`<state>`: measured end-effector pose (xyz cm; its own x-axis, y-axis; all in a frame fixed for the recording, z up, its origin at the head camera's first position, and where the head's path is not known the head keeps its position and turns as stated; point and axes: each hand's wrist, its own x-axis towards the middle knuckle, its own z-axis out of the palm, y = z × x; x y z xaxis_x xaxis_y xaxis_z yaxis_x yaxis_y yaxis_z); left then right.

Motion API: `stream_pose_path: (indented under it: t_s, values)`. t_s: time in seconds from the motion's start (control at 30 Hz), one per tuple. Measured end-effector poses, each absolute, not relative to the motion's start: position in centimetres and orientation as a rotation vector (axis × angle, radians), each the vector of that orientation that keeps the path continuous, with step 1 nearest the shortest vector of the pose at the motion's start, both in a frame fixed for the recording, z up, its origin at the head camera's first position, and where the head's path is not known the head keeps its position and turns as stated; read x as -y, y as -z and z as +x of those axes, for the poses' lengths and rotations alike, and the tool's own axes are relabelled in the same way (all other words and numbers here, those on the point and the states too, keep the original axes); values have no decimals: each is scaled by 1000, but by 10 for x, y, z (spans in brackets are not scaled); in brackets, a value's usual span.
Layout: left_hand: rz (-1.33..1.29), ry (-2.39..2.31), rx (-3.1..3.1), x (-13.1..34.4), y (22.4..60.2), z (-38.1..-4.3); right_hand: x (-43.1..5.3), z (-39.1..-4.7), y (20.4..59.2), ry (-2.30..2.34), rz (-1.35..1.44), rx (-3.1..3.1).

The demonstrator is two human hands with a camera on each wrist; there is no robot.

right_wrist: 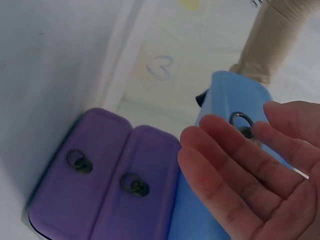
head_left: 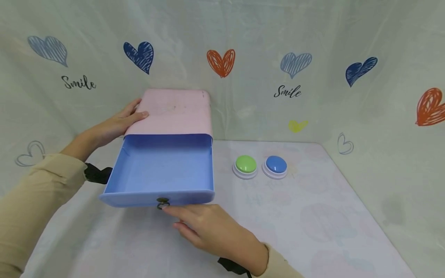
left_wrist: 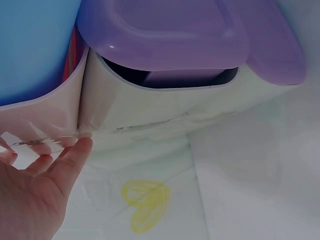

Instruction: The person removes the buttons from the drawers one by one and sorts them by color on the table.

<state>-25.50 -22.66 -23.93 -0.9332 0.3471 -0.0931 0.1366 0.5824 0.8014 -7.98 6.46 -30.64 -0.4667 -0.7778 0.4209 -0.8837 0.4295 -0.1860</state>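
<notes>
Pale cloth (head_left: 250,31) printed with hearts hangs behind the table (head_left: 278,216). Left of centre is a pink case (head_left: 174,108), its blue drawer (head_left: 132,199) pulled well out toward the person. Below are purple drawers (right_wrist: 75,190) (two show from the right wrist). The left hand (head_left: 111,125) rests against the case's left side, fingers extended, thumb on top. The right hand (head_left: 215,229) is loosely spread at the blue drawer's front. Green (head_left: 246,164) and blue buttons (head_left: 276,164) sit to the right. One right fingertip touches the front's ring (right_wrist: 240,113); whether it hooks through, I cannot tell.
</notes>
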Motion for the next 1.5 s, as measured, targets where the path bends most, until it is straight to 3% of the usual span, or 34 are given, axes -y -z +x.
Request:
stream_pose_path:
  t_s: [0.63,1.5]
  values:
    - [390,-1268,-2573,226,239,-255,-52,-78,320,-408,1346,2464]
    - [411,-1280,-2552,227,238,-254,-41,-86,321,-704,1387,2336]
